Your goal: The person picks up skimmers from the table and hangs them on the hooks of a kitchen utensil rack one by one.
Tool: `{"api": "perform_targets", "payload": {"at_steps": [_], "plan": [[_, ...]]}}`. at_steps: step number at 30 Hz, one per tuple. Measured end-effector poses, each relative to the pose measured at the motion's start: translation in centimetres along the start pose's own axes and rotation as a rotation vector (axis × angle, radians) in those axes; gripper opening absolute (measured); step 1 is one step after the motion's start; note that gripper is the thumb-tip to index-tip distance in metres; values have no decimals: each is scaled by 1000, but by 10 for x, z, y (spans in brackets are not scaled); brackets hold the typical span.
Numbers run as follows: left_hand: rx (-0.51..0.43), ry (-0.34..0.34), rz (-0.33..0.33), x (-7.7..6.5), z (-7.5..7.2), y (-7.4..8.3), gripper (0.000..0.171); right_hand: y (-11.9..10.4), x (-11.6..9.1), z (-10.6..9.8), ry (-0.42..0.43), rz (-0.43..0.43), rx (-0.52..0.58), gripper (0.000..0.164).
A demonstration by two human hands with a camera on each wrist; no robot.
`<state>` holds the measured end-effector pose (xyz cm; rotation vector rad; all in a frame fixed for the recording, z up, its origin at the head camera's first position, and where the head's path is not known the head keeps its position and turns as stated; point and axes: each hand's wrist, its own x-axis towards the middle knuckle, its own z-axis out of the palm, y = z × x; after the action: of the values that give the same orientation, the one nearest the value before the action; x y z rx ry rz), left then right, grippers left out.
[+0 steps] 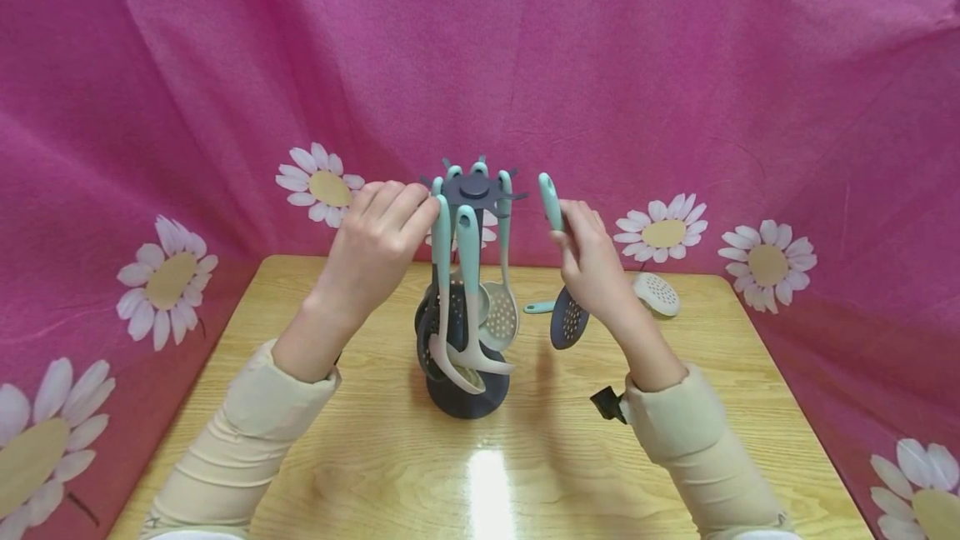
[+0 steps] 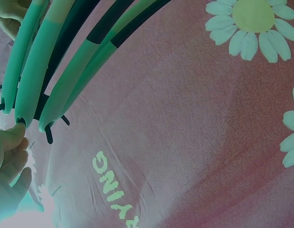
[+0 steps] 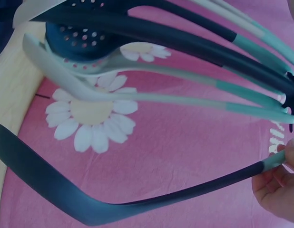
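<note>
A dark rotating-style utensil stand [image 1: 474, 187] with hooks around its top carries several hanging mint-handled kitchen utensils. My left hand [image 1: 382, 227] is at the stand's left side. Its thumb and finger pinch the top end of a cream utensil [image 1: 443, 273], right by the handle's hole, as the left wrist view shows. To the right of the stand, my right hand [image 1: 588, 257] grips the mint handle of a dark skimmer [image 1: 568, 322]. The skimmer hangs head down, apart from the stand, its round perforated head above the table; in the right wrist view its shaft slants down to an angled head.
Behind my right hand, a light perforated skimmer [image 1: 658, 295] lies on the wooden table [image 1: 360, 440], partly hidden. The stand's round dark base [image 1: 467, 400] is at the table's middle. A pink cloth [image 1: 480, 48] with daisies hangs around the back and sides.
</note>
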<state>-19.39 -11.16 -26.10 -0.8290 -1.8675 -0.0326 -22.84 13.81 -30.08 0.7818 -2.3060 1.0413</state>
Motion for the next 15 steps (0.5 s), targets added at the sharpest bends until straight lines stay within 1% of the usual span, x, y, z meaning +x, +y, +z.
{"api": "perform_targets", "payload": {"at_steps": [6,15], "plan": [[-14,-4,-4,0,0,0,10,-6,1,4,-28,-17,9,22],[-27,2,-11,-1,1,0,10,-12,-1,6,-56,11,27,21]]}}
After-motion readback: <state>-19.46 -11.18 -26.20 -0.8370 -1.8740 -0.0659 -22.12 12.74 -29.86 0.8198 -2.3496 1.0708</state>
